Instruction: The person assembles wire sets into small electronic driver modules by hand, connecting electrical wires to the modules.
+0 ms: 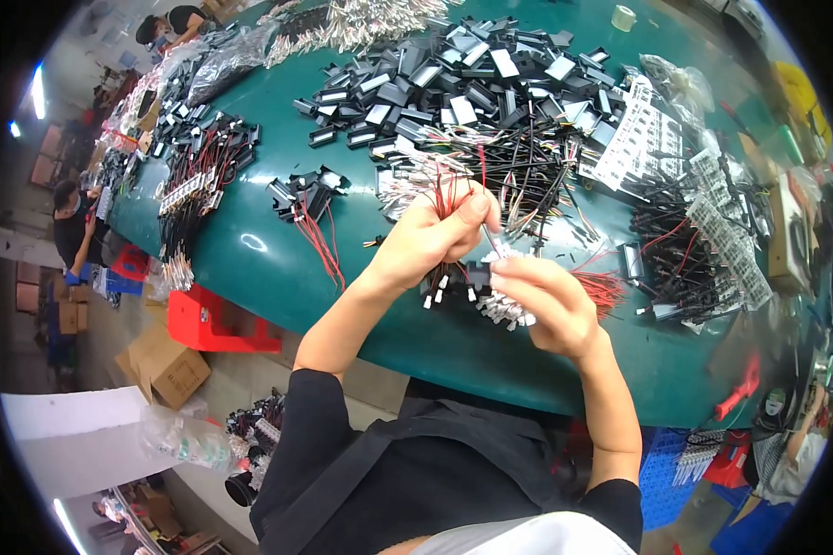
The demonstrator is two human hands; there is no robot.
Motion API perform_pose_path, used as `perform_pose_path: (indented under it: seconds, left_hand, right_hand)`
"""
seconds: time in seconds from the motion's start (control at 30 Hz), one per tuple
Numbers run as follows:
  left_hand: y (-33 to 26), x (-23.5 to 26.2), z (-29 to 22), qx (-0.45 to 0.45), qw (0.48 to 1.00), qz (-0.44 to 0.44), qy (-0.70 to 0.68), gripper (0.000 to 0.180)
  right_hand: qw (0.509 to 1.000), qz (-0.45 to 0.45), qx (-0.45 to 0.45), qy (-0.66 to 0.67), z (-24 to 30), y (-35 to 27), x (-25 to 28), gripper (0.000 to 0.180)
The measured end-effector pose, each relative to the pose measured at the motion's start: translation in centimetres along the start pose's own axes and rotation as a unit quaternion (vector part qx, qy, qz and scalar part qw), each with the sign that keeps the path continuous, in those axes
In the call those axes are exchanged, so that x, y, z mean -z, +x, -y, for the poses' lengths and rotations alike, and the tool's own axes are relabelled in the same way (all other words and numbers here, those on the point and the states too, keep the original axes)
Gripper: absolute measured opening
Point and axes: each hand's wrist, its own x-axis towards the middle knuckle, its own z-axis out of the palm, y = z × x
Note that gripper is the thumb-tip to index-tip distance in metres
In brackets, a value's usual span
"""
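Observation:
My left hand is closed around a bunch of thin red wires, whose ends stand up above the fingers. White plugs hang below that hand. Close beside it, my right hand pinches at a small black part, with thumb and fingertips together; its exact kind is hard to make out. Under the right hand lies a heap of white connectors, and red wire ends fan out on its right. Black cables with bare coloured ends lie just beyond both hands.
A large pile of black plastic housings covers the far part of the green table. Cable bundles lie at left, with more cables and white perforated sheets at right. A red stool stands left. Other people work at far left.

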Motion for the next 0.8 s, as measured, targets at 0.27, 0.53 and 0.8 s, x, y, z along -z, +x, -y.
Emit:
perform_pose_path:
  seconds: [0.27,0.53,0.8]
  left_hand:
    - [-0.5,-0.8,1.2,-0.020,0.938,0.127,0.322,0.020]
    - [0.6,0.2,-0.6,-0.118,0.920,-0.069,0.368,0.014]
    - [12.0,5.6,0.6,-0.122,0.719,-0.147,0.669,0.026]
  right_hand:
    - [0.933,-0.054,-0.268,0.234,-0.6,-0.1,-0.3,0.019]
    - [0.805,-0.261,-0.305,0.437,-1.6,-0.7,1.5,0.019]
    - [0.811,-0.308,-0.342,0.362,-2.0,-0.6,3.2,0.025]
